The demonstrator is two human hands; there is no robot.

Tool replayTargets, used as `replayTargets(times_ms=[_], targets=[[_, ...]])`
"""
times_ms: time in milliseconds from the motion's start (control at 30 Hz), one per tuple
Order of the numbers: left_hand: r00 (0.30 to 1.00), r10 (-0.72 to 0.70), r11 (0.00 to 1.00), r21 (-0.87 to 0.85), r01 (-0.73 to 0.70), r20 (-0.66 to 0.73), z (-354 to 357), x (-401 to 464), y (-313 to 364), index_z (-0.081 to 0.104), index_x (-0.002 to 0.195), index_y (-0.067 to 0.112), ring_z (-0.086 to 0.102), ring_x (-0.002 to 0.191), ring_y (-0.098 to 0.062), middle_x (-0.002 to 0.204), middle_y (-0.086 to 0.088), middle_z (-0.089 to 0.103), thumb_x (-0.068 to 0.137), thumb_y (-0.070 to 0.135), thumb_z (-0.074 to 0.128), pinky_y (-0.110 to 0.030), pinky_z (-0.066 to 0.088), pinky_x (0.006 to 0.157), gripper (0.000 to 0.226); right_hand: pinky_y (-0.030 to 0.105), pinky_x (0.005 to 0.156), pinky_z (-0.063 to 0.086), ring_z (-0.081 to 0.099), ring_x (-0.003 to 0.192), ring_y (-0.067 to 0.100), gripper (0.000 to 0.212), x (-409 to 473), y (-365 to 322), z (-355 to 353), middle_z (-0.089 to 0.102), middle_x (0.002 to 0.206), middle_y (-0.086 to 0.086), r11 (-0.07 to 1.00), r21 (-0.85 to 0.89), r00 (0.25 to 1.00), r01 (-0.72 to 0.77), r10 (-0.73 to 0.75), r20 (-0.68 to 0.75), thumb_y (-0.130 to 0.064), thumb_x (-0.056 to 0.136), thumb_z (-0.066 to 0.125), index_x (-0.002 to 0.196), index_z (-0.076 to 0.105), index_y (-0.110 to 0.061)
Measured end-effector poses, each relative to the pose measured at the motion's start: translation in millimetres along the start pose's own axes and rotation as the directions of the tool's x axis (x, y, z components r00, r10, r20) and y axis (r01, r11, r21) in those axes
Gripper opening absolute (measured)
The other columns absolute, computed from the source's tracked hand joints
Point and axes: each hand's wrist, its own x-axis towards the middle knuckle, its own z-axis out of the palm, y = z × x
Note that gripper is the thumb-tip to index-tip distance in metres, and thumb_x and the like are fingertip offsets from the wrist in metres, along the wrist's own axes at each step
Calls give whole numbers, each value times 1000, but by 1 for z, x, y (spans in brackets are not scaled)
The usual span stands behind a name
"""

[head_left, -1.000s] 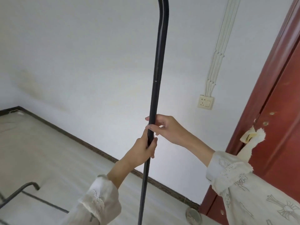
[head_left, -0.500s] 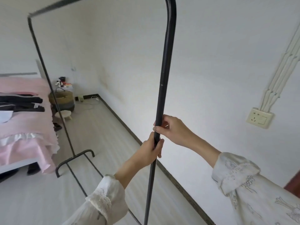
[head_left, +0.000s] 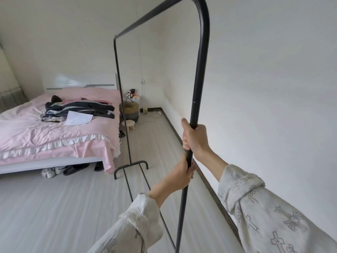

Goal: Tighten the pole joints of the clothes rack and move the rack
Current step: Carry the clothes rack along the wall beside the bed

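1. While both fists are wrapped round the near pole (head_left: pixel 197 84), the right hand (head_left: pixel 195 136) sits higher and the left hand (head_left: pixel 181 175) just below it, each fully closed on the tube with fingers curled right round.
2. Judging by this stacked grip, the step in hand looks like twisting or seating the joint between the two hands; the seam itself is hidden by the palms, so how tight it is cannot be told.
3. Next, the two hands would need to turn against each other, or press the sections together, and then take a firm hold for shifting the rack (head_left: pixel 156 21).
4. Smooth, matt black metal tubing makes up the pole, round in section and slim; a small pale mark shows on it above the right hand.
5. At the top the tube bends in a rounded corner into the top bar, which runs to the far pole (head_left: pixel 121 99); an arched foot (head_left: pixel 131 166) rests on the floor (head_left: pixel 54 207) there, joined to thin low rails.
6. Standing near the white wall (head_left: pixel 273 88), the rack runs alongside it, its far end just beside the bed (head_left: pixel 54 136).
7. Pink, frilled bedding carries folded dark clothes; pale striped flooring looks smooth, so the feet may slide easily.
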Motion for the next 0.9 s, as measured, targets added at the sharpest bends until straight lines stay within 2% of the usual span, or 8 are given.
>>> replayTargets(times_ms=[100,267,400,567,633,733,833,900], targets=[[1000,1,1000,11,-1,10,-2,-3,3,32,109,17,51,77,-23,80,-8,48,98,14,37,-38,47,78,13,18,35,19,19,28,12,61,0,4,4,21,32,-8,998,-34,994,55,-58,-95,-34,86,51,34,20,-25],[998,4,998,69,-8,60,3,-4,9,31,123,6,53,81,-21,88,-12,53,99,17,35,-34,47,80,27,30,43,21,22,37,19,54,-5,6,-2,24,42,2,988,-96,967,124,-142,-209,-36,87,50,43,22,-20],[996,23,997,78,-30,91,4,-4,9,32,121,7,54,81,-18,86,-7,52,98,18,35,-35,50,82,26,31,43,23,24,38,21,53,-8,5,-4,25,40,2,985,-107,956,138,-161,-246,-35,87,50,44,24,-19],[993,58,995,75,-67,106,4,-7,3,34,116,8,54,72,-7,77,3,50,97,17,35,-19,46,68,21,33,44,25,27,40,22,54,-15,7,-2,25,38,0,980,-122,944,158,-186,-274,-34,88,50,43,23,-19],[991,73,994,68,-80,110,3,-8,-1,36,112,9,54,71,-4,76,4,51,97,17,36,-16,46,66,17,33,44,26,27,39,22,55,-17,6,-1,25,37,-2,980,-123,941,157,-186,-283,-33,88,50,43,23,-19],[989,96,992,75,-105,111,-1,-9,-6,33,108,20,55,67,-1,75,7,52,97,19,35,-9,45,62,11,35,46,29,28,39,23,55,-19,5,6,26,34,-6,976,-144,936,163,-199,-292,-32,89,49,43,23,-18],[992,94,991,88,-102,90,-11,-12,-14,30,107,26,55,65,2,74,8,53,96,19,36,-4,43,60,14,32,46,28,30,41,23,54,-18,4,20,28,40,1,969,-175,931,173,-219,-293,-31,90,48,44,24,-17],[993,81,992,88,-88,85,-19,-14,-19,31,109,26,56,66,3,75,8,53,96,20,36,-4,43,60,16,29,44,25,28,38,19,54,-17,6,29,28,39,-1,964,-191,925,183,-235,-300,-31,90,49,44,23,-17]])
